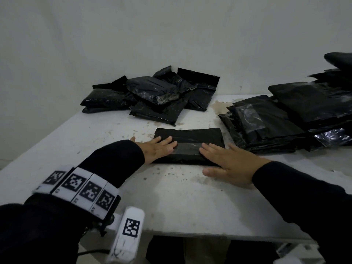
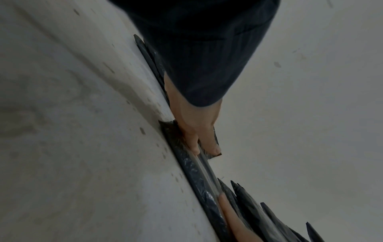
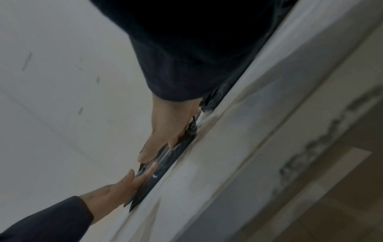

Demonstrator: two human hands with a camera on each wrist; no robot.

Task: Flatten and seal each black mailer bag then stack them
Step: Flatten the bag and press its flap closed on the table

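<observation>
Both hands [image 1: 159, 147] flat on mailer bag [image 1: 190, 138].

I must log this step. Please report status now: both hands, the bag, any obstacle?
Left hand and right hand open, flat on mailer bag. Bag lies flat on table. Nothing in the way.

text: none legible | signs: black-and-white square code markers | on: wristband [image 1: 76, 184], white device [image 1: 129, 228]
</observation>
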